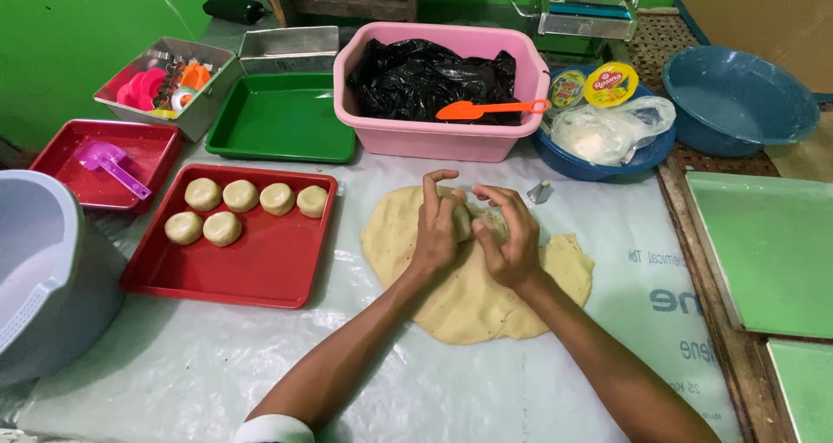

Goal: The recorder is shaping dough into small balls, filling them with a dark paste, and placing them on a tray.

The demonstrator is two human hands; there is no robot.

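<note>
Hiding dough lump (463,220): cupped hands

Soft, even overhead light; mild glare on the plastic sheet (260,365); sharp centre, slight wide-angle bending at edges.

A small lump of dough (464,220) is being cupped over a flattened dough sheet (468,300).

The pale yellow lump is being pressed between the left hand (436,226) and the right hand (510,235), fingers curled around it. The sheet is lying flat and irregular on the plastic-covered table, its far part being hidden under both hands.
</note>
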